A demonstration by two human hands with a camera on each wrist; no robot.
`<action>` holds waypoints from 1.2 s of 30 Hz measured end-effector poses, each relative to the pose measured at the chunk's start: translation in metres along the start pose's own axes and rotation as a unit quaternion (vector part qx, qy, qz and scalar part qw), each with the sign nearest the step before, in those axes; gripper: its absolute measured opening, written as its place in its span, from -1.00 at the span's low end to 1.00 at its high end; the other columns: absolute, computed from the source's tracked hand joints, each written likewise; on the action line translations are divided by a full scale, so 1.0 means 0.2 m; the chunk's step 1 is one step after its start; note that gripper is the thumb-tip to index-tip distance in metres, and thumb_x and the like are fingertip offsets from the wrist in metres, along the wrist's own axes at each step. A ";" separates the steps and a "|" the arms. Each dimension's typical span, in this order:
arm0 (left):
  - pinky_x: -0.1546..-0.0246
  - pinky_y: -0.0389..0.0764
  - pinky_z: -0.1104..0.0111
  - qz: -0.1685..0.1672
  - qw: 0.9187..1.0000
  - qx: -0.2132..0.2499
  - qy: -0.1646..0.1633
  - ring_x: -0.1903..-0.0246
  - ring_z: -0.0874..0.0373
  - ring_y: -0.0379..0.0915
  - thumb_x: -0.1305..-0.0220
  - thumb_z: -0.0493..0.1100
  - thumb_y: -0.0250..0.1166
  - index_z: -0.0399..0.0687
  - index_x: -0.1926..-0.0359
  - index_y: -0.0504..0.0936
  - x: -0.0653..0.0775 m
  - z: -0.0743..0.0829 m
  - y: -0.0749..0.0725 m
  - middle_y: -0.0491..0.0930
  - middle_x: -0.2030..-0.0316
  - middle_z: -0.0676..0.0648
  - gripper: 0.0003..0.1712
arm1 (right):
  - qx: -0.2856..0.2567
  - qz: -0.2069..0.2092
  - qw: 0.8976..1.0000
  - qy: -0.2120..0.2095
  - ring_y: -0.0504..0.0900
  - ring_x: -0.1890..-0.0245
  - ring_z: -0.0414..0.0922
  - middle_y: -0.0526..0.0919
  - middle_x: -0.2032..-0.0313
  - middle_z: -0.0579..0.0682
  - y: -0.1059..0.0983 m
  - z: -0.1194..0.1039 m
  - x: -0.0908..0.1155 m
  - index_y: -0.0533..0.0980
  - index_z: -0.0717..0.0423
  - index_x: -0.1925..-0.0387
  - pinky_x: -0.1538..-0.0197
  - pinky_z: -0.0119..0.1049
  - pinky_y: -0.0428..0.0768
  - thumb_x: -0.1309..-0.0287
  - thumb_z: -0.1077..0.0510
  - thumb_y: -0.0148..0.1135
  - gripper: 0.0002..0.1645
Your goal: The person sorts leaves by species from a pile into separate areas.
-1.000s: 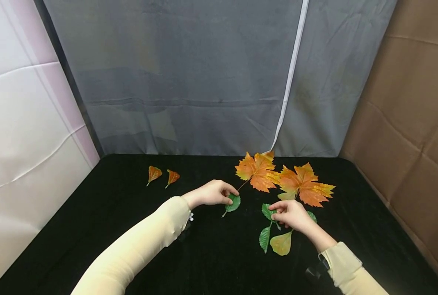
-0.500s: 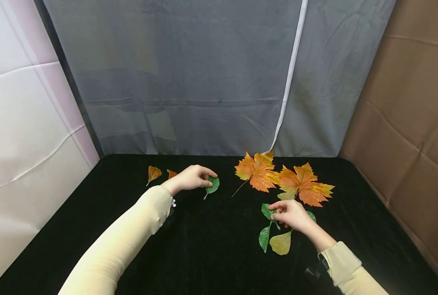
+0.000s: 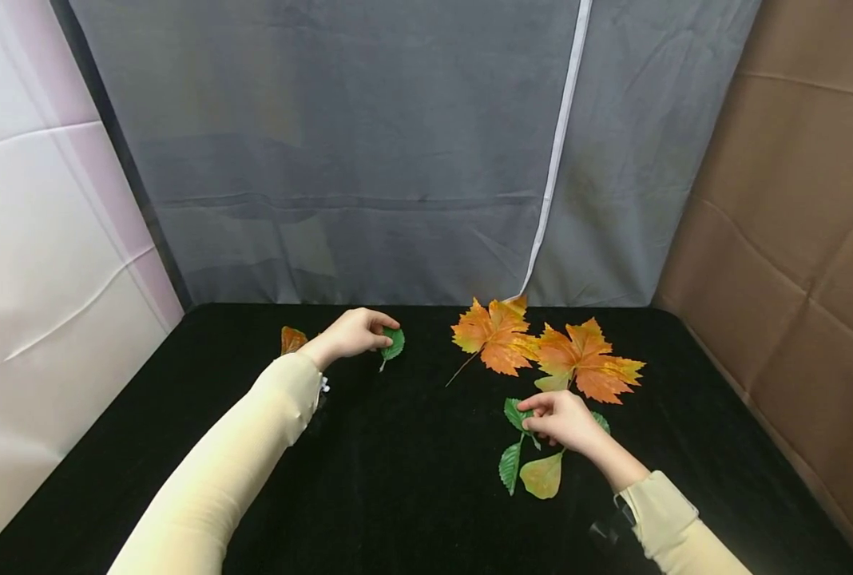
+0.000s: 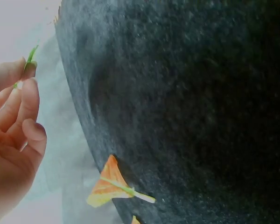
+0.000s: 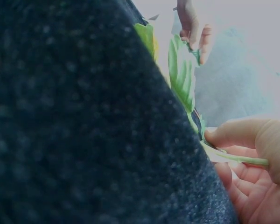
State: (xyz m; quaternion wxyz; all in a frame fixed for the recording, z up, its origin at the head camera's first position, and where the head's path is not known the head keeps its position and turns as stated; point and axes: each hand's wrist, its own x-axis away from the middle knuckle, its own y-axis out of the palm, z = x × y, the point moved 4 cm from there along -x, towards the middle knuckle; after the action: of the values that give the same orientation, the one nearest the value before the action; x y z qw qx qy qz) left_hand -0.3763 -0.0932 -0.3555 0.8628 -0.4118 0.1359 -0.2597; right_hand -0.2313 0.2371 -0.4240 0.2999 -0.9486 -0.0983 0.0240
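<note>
Between thumb and fingertips, my left hand [image 3: 357, 331] pinches a green serrated leaf [image 3: 394, 343], held with its stem pointing down over the far left half of the table. In the left wrist view that leaf [image 4: 31, 55] appears edge-on. My right hand [image 3: 566, 421] pinches another green leaf [image 3: 517, 414] at right of centre. Just below it lie a second green leaf [image 3: 509, 469] and a yellow-green leaf [image 3: 541, 477]. A small orange leaf [image 3: 293, 339] sits behind my left wrist, partly covered; the left wrist view shows an orange fan-shaped leaf [image 4: 111, 184] with a pale stem.
Two large orange maple leaves [image 3: 497, 335] [image 3: 593, 366] lie near the back right, with a yellowish leaf [image 3: 552, 383] beside them. A green leaf [image 3: 601, 421] peeks from behind my right hand. Grey cloth [image 3: 362, 160] rises behind the black table [image 3: 398, 495]; brown cloth [image 3: 793, 239] hangs on the right.
My left hand has carried its green leaf leftward and toward the back, away from the maple leaf's stem, now covering one small orange leaf. The right hand keeps its place and hold.
</note>
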 end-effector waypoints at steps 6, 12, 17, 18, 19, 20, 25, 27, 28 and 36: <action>0.43 0.51 0.34 0.012 1.000 -0.005 -0.012 0.55 0.21 0.50 -0.18 -0.27 0.35 -0.26 -0.06 0.63 0.01 -0.05 -0.03 0.53 0.55 0.02 -0.60 | 0.003 0.003 1.000 0.000 0.46 0.69 -0.16 0.50 0.60 -0.09 0.00 0.00 0.00 0.66 0.25 0.16 0.64 -0.27 0.50 -0.01 0.27 0.37 -0.71; 0.40 0.53 0.33 0.015 1.000 -0.011 -0.016 0.53 0.21 0.51 -0.20 -0.24 0.35 -0.23 -0.08 0.63 0.02 -0.06 -0.05 0.55 0.53 0.03 -0.60 | 0.005 0.001 1.000 -0.006 0.47 0.66 -0.15 0.50 0.60 -0.09 0.00 -0.01 0.00 0.66 0.26 0.15 0.62 -0.25 0.51 -0.02 0.27 0.36 -0.70; 0.39 0.50 0.33 0.010 1.000 -0.013 -0.014 0.53 0.22 0.50 -0.21 -0.24 0.35 -0.24 -0.08 0.63 0.07 -0.07 -0.05 0.54 0.53 0.03 -0.60 | 0.006 0.000 1.000 -0.007 0.47 0.66 -0.15 0.49 0.60 -0.09 0.00 -0.01 0.01 0.65 0.26 0.14 0.62 -0.25 0.51 -0.03 0.27 0.36 -0.70; 0.39 0.50 0.33 0.010 1.000 -0.013 -0.015 0.53 0.22 0.49 -0.21 -0.24 0.35 -0.24 -0.08 0.63 0.08 -0.06 -0.05 0.54 0.53 0.04 -0.60 | 0.007 0.000 1.000 -0.008 0.47 0.66 -0.15 0.49 0.59 -0.09 0.00 -0.01 0.01 0.65 0.26 0.14 0.62 -0.25 0.51 -0.03 0.27 0.36 -0.70; 0.39 0.50 0.33 0.009 1.000 -0.012 -0.014 0.52 0.23 0.49 -0.21 -0.24 0.34 -0.24 -0.08 0.63 0.09 -0.06 -0.06 0.54 0.53 0.04 -0.59 | 0.008 0.000 1.000 -0.008 0.47 0.66 -0.15 0.49 0.59 -0.09 0.00 -0.01 0.01 0.65 0.26 0.14 0.62 -0.25 0.51 -0.03 0.27 0.36 -0.71; 0.39 0.50 0.33 0.008 1.000 -0.013 -0.013 0.52 0.22 0.49 -0.21 -0.24 0.34 -0.24 -0.08 0.63 0.11 -0.06 -0.06 0.55 0.53 0.04 -0.60 | 0.008 0.000 1.000 -0.008 0.47 0.66 -0.15 0.49 0.59 -0.09 0.00 -0.01 0.01 0.65 0.26 0.14 0.62 -0.24 0.51 -0.03 0.27 0.36 -0.71; 0.45 0.46 0.34 0.001 1.000 -0.017 0.005 0.54 0.22 0.48 -0.21 -0.24 0.34 -0.28 -0.08 0.62 0.19 -0.05 -0.06 0.52 0.56 0.05 -0.60 | 0.007 -0.002 1.000 -0.007 0.47 0.65 -0.15 0.49 0.59 -0.09 0.01 0.00 0.01 0.66 0.25 0.13 0.61 -0.24 0.52 -0.04 0.26 0.36 -0.70; 0.48 0.45 0.34 -0.003 1.000 -0.017 0.010 0.54 0.22 0.48 -0.22 -0.24 0.34 -0.27 -0.08 0.62 0.23 -0.06 -0.05 0.50 0.57 0.06 -0.60 | 0.005 -0.002 1.000 -0.004 0.47 0.65 -0.15 0.49 0.59 -0.09 0.01 0.00 0.01 0.66 0.25 0.13 0.61 -0.24 0.51 -0.04 0.25 0.36 -0.70; 0.48 0.45 0.34 -0.004 1.000 -0.015 0.010 0.55 0.22 0.48 -0.22 -0.24 0.34 -0.27 -0.08 0.62 0.25 -0.07 -0.05 0.50 0.58 0.07 -0.60 | 0.004 -0.001 1.000 -0.003 0.47 0.65 -0.15 0.50 0.59 -0.08 0.01 0.00 0.01 0.66 0.25 0.13 0.61 -0.24 0.51 -0.04 0.25 0.36 -0.70; 0.51 0.47 0.34 -0.002 1.000 -0.010 0.008 0.54 0.22 0.46 -0.23 -0.20 0.34 -0.24 -0.08 0.62 0.41 -0.12 -0.07 0.50 0.57 0.09 -0.60 | 0.002 0.000 1.000 -0.002 0.47 0.66 -0.14 0.51 0.58 -0.08 0.00 -0.01 0.01 0.66 0.25 0.14 0.62 -0.24 0.51 -0.02 0.25 0.37 -0.69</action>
State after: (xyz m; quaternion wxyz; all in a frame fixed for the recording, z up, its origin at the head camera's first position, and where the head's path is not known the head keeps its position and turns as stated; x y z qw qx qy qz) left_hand -0.3237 -0.1614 -0.3610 0.8570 -0.4187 0.1444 -0.2634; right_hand -0.2295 0.2361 -0.4233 0.3018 -0.9479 -0.0991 0.0263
